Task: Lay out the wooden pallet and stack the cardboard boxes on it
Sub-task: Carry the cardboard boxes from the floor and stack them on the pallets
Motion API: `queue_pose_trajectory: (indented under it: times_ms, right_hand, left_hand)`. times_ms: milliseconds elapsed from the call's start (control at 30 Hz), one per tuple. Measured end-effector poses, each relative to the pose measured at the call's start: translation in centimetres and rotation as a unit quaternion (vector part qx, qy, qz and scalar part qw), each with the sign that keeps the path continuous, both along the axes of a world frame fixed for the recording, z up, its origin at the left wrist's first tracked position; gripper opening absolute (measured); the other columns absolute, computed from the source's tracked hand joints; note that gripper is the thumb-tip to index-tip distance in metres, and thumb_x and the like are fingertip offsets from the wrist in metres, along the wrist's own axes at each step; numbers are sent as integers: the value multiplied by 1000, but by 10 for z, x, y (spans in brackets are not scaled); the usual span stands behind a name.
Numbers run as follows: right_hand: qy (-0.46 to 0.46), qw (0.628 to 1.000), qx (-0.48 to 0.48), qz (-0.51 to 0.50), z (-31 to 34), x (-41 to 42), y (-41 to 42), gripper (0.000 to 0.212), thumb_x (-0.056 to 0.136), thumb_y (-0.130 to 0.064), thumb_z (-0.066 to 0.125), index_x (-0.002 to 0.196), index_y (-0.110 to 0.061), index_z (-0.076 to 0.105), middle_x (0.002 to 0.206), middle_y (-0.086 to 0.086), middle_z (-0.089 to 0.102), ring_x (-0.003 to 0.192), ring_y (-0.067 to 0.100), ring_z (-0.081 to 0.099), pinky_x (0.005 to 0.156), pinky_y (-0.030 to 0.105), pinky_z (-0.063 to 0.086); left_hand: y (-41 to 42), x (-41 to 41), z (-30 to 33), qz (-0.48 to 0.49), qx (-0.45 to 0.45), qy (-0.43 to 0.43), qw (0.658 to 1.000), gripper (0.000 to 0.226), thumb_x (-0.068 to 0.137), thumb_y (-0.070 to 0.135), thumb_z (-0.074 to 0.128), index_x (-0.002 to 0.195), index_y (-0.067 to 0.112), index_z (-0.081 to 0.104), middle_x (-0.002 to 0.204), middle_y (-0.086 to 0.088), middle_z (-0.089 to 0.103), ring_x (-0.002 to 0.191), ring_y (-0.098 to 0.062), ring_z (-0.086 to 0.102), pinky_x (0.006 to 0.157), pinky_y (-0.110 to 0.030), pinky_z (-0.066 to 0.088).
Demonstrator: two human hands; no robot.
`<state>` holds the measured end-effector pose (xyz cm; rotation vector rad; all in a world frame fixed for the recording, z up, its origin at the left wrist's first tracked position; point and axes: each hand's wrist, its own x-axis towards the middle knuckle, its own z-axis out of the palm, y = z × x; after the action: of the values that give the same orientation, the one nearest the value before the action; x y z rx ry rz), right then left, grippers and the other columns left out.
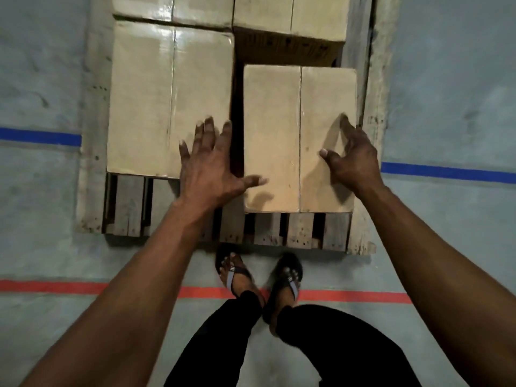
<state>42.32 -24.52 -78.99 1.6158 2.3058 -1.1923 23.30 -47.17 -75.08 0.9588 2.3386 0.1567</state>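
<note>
A wooden pallet [92, 169] lies flat on the floor with several taped cardboard boxes on it. The near right box [273, 129] sits lower than the tall near left box [145, 101]. Two more boxes [290, 15] stand behind them. My left hand [212, 169] is spread with straight fingers over the gap between the two near boxes, its thumb on the right box's top. My right hand [353, 160] hovers with loosely spread fingers over the right box's right edge, fingertips touching its top.
The grey concrete floor [446, 93] carries a blue tape line [39, 136] and a red tape line [50, 286]. My feet in sandals [234, 272] stand just before the pallet's near edge. Bare pallet slats [298, 227] show in front of the boxes.
</note>
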Motion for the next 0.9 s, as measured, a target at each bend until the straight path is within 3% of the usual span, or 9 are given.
queue_pose_trajectory:
  times_ms: [100,300,433,567,767,900]
  right_hand:
    - [-14,1000,11,10,1,-1,0,91,93,-37,77,164,-41,20,169,9,28,154,34,30,124,54,32]
    - [-23,998,39,49,-1,-1,-3,89,96,-40,71,164,-45,13,171,8,20,153,38,32,121,56,36]
    - [-17,996,60,59,1,-1,-3,87,96,-43,71,165,-42,17,170,11,25,152,38,33,121,54,32]
    - [13,995,81,57,-4,8,-2,85,93,-46,75,163,-38,27,167,7,36,150,35,38,121,47,33]
    - [58,990,116,46,-18,13,-11,75,92,-49,74,158,-38,41,164,8,41,146,37,44,116,47,38]
    - [55,981,178,57,-17,12,-31,63,97,-50,68,155,-35,47,160,11,46,139,37,50,110,44,43]
  left_hand:
    - [-10,-8,-23,-42,-63,-17,997,158,48,110,42,165,25,-20,170,-7,-32,160,-25,-23,130,-57,-5]
    - [-9,-2,-39,-61,-88,30,994,167,41,112,46,158,26,-35,163,-7,-44,154,-25,-34,129,-57,-9]
    - [-13,-1,-46,-62,-52,59,995,167,40,113,44,160,25,-31,166,-6,-41,155,-23,-33,129,-57,-11]
    - [-23,9,-68,-57,-3,115,992,159,41,117,24,159,28,-34,164,-2,-45,152,-19,-40,126,-57,-18]
    - [-28,15,-90,-43,58,186,980,150,47,117,15,164,31,-22,171,1,-32,157,-13,-29,127,-56,-16]
    - [-33,16,-89,-52,74,183,979,148,43,117,11,164,36,-21,172,4,-29,158,-12,-26,127,-57,-16]
